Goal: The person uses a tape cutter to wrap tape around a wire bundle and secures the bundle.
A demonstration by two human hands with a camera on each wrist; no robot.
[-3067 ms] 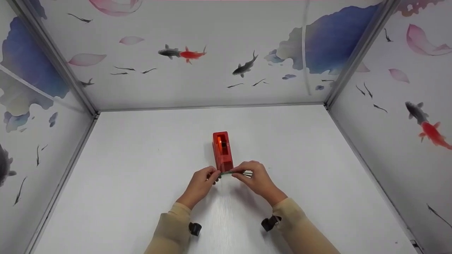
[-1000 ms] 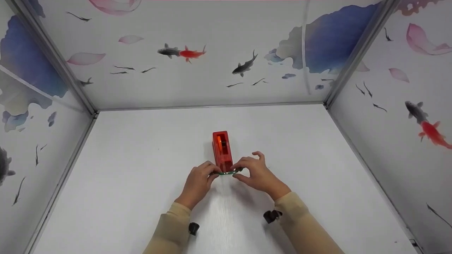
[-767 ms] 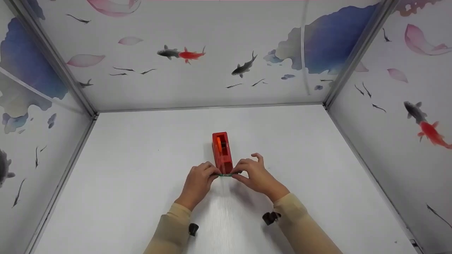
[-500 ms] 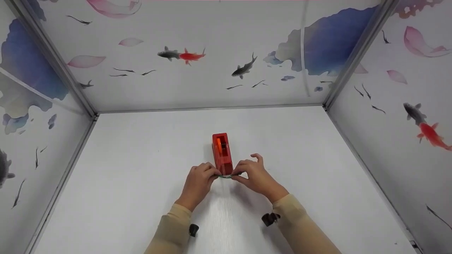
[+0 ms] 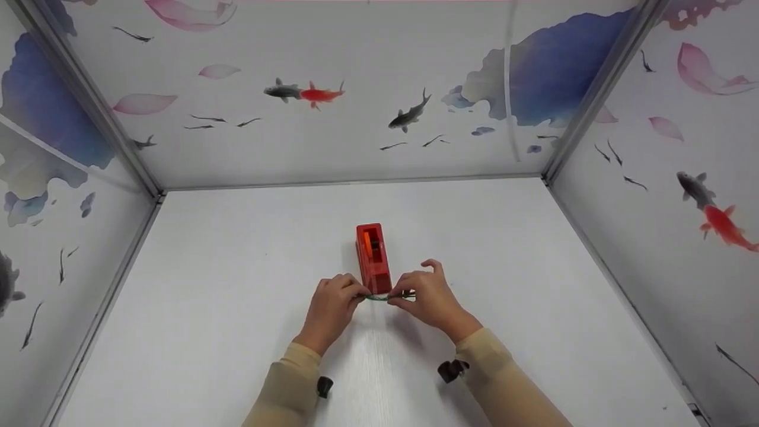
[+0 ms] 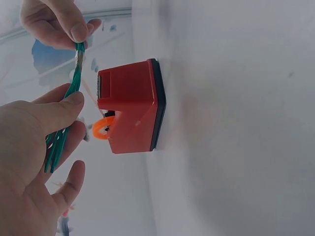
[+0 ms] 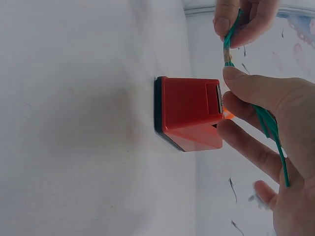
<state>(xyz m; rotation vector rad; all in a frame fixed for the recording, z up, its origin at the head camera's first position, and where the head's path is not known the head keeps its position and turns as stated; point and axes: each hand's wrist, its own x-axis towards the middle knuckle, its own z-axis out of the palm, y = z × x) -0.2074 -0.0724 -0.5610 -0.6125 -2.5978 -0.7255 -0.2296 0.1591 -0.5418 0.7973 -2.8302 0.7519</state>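
Note:
A bundle of thin green wires (image 6: 74, 84) stretches between both hands, just in front of a red tape dispenser (image 5: 373, 261). A short tan, shiny band (image 7: 227, 53) shows midway along it; whether it is tape or bare wire I cannot tell. My left hand (image 5: 334, 308) pinches one side between thumb and fingers, loose ends lying across its palm in the left wrist view. My right hand (image 5: 431, 299) pinches the other side, its little finger raised, with ends trailing over its palm in the right wrist view. The dispenser holds an orange roll core (image 6: 102, 128) and has a toothed cutter edge.
The dispenser stands upright on a white table (image 5: 237, 284), its cutter end toward the person. White panels (image 5: 356, 142) printed with fish and petals enclose the left, back and right sides, framed by grey metal strips (image 5: 569, 136).
The bundle and both hands have come slightly closer to the person. The right little finger has lifted since the oldest frame, and the right fingers have shifted along the wires. The dispenser has stayed put.

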